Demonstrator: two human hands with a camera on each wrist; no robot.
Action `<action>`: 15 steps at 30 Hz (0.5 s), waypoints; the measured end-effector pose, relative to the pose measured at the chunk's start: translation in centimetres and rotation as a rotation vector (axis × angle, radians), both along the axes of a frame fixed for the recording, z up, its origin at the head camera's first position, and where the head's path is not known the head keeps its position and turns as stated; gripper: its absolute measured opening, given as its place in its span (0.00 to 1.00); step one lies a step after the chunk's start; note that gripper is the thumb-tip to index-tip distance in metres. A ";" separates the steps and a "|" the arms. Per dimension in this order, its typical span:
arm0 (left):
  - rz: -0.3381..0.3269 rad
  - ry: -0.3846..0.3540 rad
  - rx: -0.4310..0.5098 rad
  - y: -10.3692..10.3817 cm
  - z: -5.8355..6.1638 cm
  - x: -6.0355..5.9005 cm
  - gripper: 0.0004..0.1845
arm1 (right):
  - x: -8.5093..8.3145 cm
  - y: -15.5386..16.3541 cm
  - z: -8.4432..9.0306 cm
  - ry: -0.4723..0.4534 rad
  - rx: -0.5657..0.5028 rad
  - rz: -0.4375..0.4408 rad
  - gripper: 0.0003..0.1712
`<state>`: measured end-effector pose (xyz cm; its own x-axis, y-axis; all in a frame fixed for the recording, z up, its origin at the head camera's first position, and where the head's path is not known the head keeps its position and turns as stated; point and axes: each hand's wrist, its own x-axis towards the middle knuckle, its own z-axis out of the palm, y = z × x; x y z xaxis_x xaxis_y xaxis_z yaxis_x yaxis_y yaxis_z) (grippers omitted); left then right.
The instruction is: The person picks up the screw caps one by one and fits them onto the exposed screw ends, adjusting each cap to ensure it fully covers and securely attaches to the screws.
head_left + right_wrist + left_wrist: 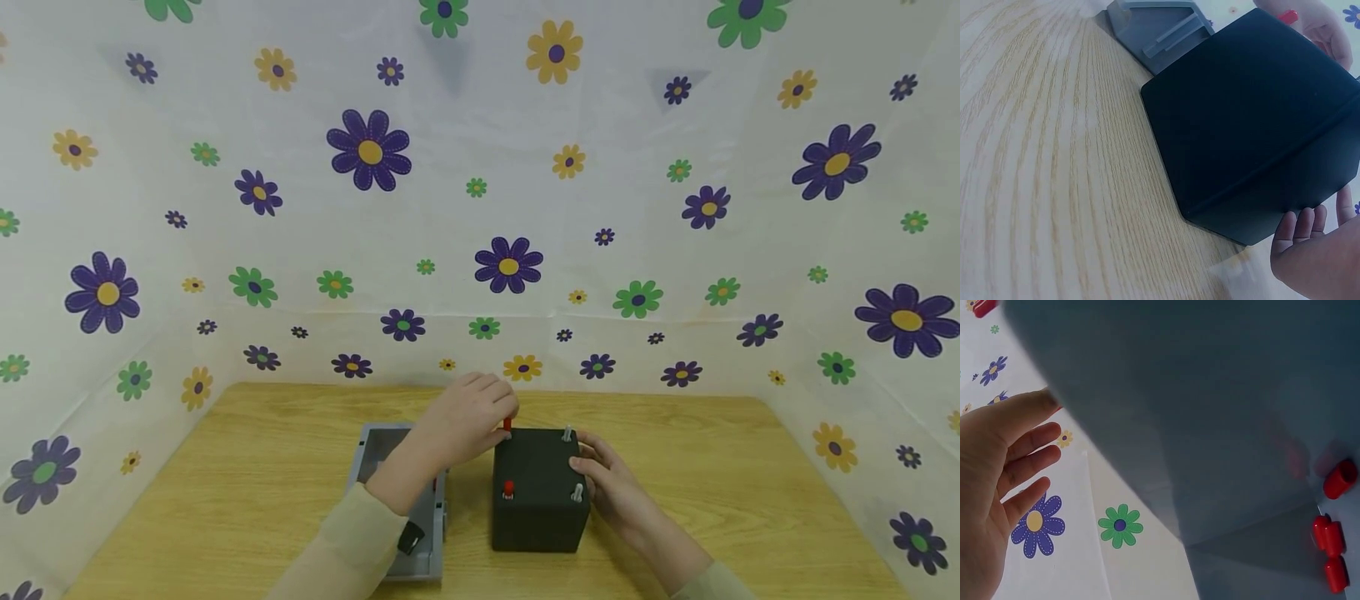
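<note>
My right hand [611,487] cups the black box [538,492] mid-table, steadying it, while my left hand [468,417] pinches its rear red peg [507,425].

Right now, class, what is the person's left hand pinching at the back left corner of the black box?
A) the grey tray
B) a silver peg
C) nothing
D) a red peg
D: in the head view the left hand pinches a red peg atop the black box.

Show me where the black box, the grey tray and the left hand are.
black box [536,508], head view, on its front face.
grey tray [372,446], head view, on its bare inner floor.
left hand [468,412], head view, on the back of the hand.
</note>
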<state>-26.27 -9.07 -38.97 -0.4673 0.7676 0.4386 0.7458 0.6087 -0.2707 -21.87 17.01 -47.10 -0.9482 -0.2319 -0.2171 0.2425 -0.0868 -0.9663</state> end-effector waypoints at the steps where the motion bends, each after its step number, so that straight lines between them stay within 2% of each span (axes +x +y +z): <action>1: 0.001 -0.004 -0.004 0.0 0.0 0.0 0.16 | 0.0 0.0 0.0 -0.001 -0.002 0.002 0.33; 15: -0.035 0.008 0.029 -0.3 -0.2 -0.1 0.14 | -0.2 0.1 -0.2 0.006 0.002 0.028 0.35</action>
<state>-26.34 -9.40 -39.20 -0.4366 0.7704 0.4646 0.7647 0.5898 -0.2595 -22.05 17.13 -47.29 -0.9426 -0.2584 -0.2115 0.2386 -0.0780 -0.9680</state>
